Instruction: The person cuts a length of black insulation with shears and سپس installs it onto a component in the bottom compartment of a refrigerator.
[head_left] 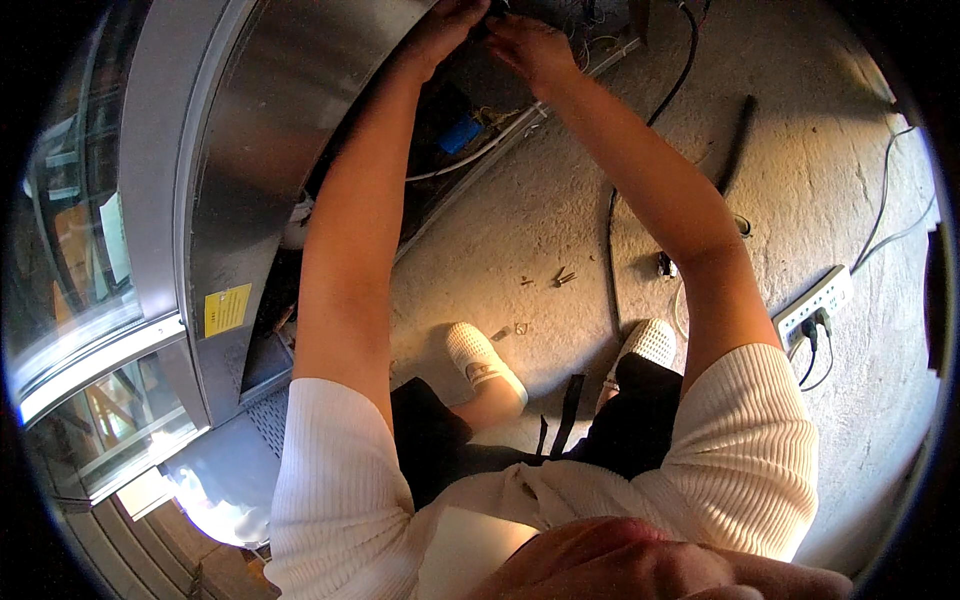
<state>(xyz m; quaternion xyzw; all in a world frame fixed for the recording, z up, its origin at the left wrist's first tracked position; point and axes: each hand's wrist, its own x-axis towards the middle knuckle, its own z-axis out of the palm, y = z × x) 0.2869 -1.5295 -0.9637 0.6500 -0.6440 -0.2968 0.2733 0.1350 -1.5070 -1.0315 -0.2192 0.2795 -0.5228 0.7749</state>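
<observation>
Both my arms reach forward into the open base of a metal cabinet (265, 110). My left hand (447, 38) is at the upper edge of the view, its fingers closed and partly cut off. Close beside it, my right hand (532, 50) has its fingers bent together near a small dark thing between the two hands. That thing is too dark and small to name. Below the hands, inside the base, lie a blue part (460, 134) and a white cable (480, 158). Thin loose wires (598, 42) show just right of my right hand.
A black cable (611, 250) runs along the concrete floor (480, 270), with a short black hose (738, 145) farther right. A white power strip (815, 305) with plugs lies at the right. Small scraps (565, 277) lie ahead of my feet. Glass panels (80, 220) stand at the left.
</observation>
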